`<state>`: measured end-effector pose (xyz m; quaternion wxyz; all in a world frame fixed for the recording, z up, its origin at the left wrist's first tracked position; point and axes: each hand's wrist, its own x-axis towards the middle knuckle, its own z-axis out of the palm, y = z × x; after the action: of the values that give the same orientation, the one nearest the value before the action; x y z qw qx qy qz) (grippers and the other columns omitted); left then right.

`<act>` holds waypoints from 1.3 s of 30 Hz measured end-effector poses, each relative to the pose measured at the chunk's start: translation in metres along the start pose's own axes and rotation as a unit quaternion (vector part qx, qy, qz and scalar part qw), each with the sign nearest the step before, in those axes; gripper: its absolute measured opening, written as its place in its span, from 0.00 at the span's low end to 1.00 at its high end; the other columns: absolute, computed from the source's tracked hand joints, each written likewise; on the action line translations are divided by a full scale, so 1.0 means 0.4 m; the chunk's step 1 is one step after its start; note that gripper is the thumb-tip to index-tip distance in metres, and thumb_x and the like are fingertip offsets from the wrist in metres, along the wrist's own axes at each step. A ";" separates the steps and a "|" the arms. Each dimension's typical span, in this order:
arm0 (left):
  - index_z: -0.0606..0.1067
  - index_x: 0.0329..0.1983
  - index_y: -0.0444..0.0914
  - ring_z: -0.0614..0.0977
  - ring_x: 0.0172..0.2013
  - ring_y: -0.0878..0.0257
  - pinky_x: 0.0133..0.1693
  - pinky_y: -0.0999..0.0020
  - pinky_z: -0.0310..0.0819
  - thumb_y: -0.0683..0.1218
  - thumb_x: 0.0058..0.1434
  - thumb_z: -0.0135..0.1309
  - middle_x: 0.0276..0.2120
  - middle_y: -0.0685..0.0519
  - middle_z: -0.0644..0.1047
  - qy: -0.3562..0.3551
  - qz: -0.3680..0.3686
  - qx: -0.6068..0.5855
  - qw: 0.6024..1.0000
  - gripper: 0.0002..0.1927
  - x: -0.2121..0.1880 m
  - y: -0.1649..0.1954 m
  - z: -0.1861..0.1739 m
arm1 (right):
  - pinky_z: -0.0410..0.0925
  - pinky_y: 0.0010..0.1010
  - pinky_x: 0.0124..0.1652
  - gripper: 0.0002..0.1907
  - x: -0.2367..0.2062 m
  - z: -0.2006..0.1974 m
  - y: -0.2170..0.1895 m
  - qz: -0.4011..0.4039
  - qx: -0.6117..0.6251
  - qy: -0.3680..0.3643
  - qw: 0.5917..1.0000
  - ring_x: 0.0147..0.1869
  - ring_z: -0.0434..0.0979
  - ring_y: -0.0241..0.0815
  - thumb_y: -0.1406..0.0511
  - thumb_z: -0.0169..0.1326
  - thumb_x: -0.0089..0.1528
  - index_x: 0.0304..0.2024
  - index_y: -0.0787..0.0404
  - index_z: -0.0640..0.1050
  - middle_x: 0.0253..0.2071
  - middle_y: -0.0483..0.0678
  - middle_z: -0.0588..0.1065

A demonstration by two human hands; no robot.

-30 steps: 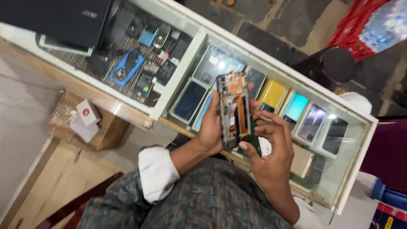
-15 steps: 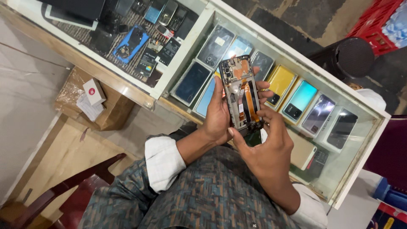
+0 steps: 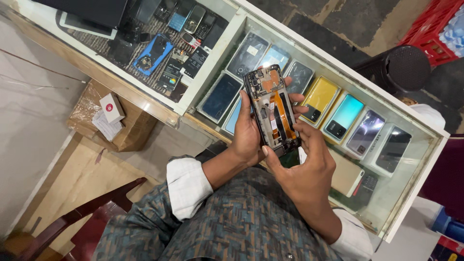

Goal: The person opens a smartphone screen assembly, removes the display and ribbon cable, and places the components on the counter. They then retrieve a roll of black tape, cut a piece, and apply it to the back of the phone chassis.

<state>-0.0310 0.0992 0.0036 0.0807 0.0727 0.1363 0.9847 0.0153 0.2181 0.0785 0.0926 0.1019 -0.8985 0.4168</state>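
An opened phone (image 3: 272,109) with its back removed shows a dark frame, orange ribbon cables and circuit parts. My left hand (image 3: 246,133) grips it along its left edge, fingers wrapped behind. My right hand (image 3: 304,164) holds its lower right end, with the thumb pressed near the bottom of the phone. I hold it above a glass display counter (image 3: 217,58) with a white frame.
Under the glass lie several phones, among them a yellow one (image 3: 319,99) and a teal one (image 3: 344,117), and loose parts to the left. A cardboard box (image 3: 118,123) sits below the counter. A red chair (image 3: 92,217) stands lower left, a black stool (image 3: 398,67) and red crate (image 3: 437,29) beyond.
The view has shifted slightly, so the counter sits a little higher in the frame. My right hand's fingers have come down onto the phone's lower part. Both hands still hold the phone.
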 end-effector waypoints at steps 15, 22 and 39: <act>0.55 0.80 0.36 0.77 0.60 0.49 0.63 0.52 0.73 0.73 0.76 0.24 0.61 0.40 0.74 -0.002 -0.011 -0.003 1.000 0.45 0.011 -0.011 -0.003 | 0.74 0.39 0.57 0.32 0.010 -0.006 0.002 -0.031 -0.044 0.025 0.998 0.59 0.81 0.53 0.62 0.72 0.51 0.53 0.67 0.74 0.55 0.59 0.77; 0.55 0.80 0.36 0.77 0.60 0.50 0.64 0.50 0.72 0.74 0.75 0.22 0.61 0.41 0.73 0.001 -0.024 -0.003 1.000 0.46 0.013 -0.012 0.002 | 0.72 0.41 0.56 0.33 0.009 -0.005 0.014 -0.058 -0.086 0.042 0.994 0.59 0.79 0.55 0.61 0.74 0.50 0.53 0.66 0.76 0.54 0.59 0.77; 0.56 0.81 0.35 0.76 0.61 0.53 0.68 0.54 0.68 0.73 0.77 0.23 0.56 0.43 0.74 -0.004 -0.020 -0.012 1.000 0.45 0.006 -0.016 -0.012 | 0.71 0.42 0.57 0.38 0.016 0.001 0.005 -0.030 -0.053 -0.019 0.998 0.62 0.75 0.56 0.64 0.71 0.50 0.62 0.63 0.73 0.60 0.59 0.69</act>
<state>-0.0331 0.1046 -0.0024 0.1019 0.0734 0.1253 0.9841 0.0087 0.2184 0.0786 0.0930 0.1322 -0.9173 0.3638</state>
